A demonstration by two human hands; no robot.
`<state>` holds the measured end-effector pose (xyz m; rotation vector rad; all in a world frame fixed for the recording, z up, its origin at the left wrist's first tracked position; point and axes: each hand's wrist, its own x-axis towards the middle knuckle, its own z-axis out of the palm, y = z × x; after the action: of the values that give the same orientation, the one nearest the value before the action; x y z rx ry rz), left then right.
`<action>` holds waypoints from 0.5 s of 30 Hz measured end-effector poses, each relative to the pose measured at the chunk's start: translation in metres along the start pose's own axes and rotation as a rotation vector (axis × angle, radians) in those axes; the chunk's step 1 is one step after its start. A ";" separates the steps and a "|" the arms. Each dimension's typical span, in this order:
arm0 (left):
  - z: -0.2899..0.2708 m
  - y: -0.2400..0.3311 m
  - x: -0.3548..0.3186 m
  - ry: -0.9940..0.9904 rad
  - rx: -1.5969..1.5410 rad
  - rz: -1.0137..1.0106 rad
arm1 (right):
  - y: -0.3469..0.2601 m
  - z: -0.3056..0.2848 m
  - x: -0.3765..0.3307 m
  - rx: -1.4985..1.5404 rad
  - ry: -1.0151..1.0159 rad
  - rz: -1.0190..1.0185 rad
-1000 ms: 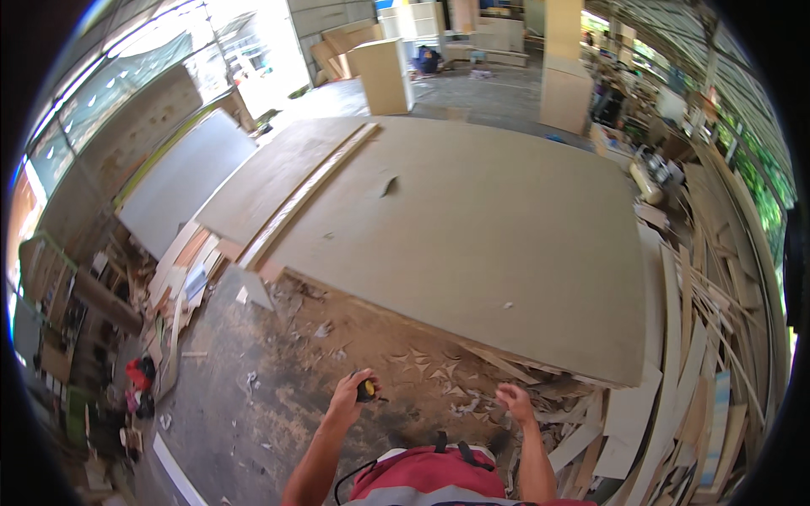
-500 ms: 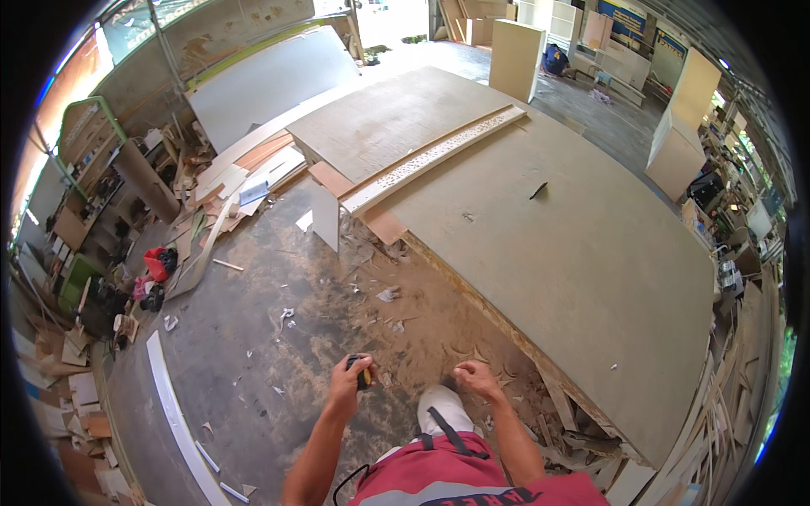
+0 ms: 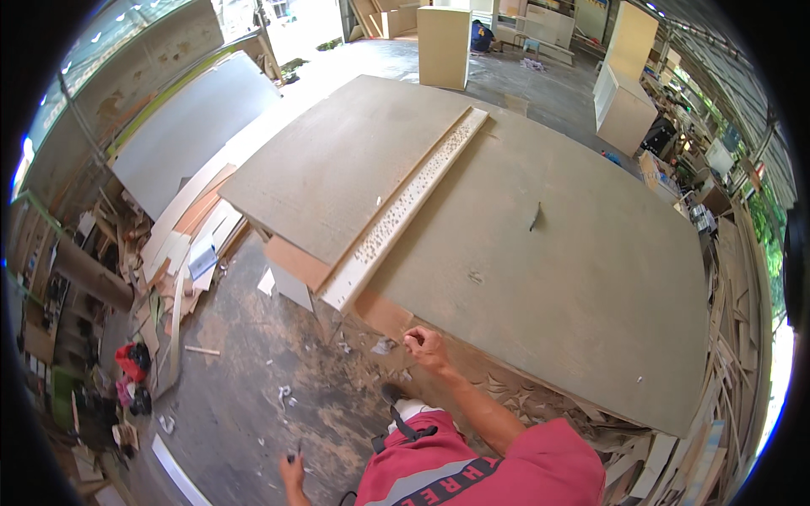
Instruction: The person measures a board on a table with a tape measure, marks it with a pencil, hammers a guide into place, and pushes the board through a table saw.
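My left hand (image 3: pixel 292 482) is low by my side, its fingers closed round a small black tape measure (image 3: pixel 294 456), of which only a dark part shows. My right hand (image 3: pixel 427 348) is raised in front of the near edge of a large, dusty grey-brown board table (image 3: pixel 548 287). Its fingers are curled together; what they hold, if anything, I cannot make out. Beyond that hand, a long whitish strip dotted with holes or specks (image 3: pixel 408 215) lies across the boards. Its near end rests by a reddish-brown panel piece (image 3: pixel 297 261). A thin dark object (image 3: pixel 536 218) sits on the tabletop.
Scrap boards (image 3: pixel 190 228) are heaped on the left beside a leaning white sheet (image 3: pixel 198 126). Shavings and paper bits litter the floor. A white strip (image 3: pixel 179 474) lies at lower left. A tall cabinet box (image 3: pixel 444 47) stands behind the table; a person (image 3: pixel 482 35) crouches beyond it.
I have moved forward, nearer the long strip. My left hand has dropped lower with the tape measure; my right hand has come up toward the table's near edge.
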<state>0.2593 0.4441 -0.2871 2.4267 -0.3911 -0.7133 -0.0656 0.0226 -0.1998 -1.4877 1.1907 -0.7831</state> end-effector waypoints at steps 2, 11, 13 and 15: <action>-0.017 -0.075 0.021 0.143 -0.079 -0.187 | -0.052 0.040 0.034 0.007 0.029 -0.107; -0.026 -0.035 0.082 0.077 -0.540 -0.852 | -0.162 0.259 0.150 0.118 -0.399 -0.213; -0.048 -0.044 0.111 0.124 -0.647 -0.911 | -0.178 0.328 0.167 0.096 -0.563 -0.293; -0.086 -0.060 0.150 0.207 -0.778 -0.948 | -0.216 0.395 0.181 0.126 -0.859 -0.229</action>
<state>0.4375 0.4667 -0.3230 1.7833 1.0083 -0.7621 0.4086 -0.0298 -0.1132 -1.6144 0.3252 -0.2790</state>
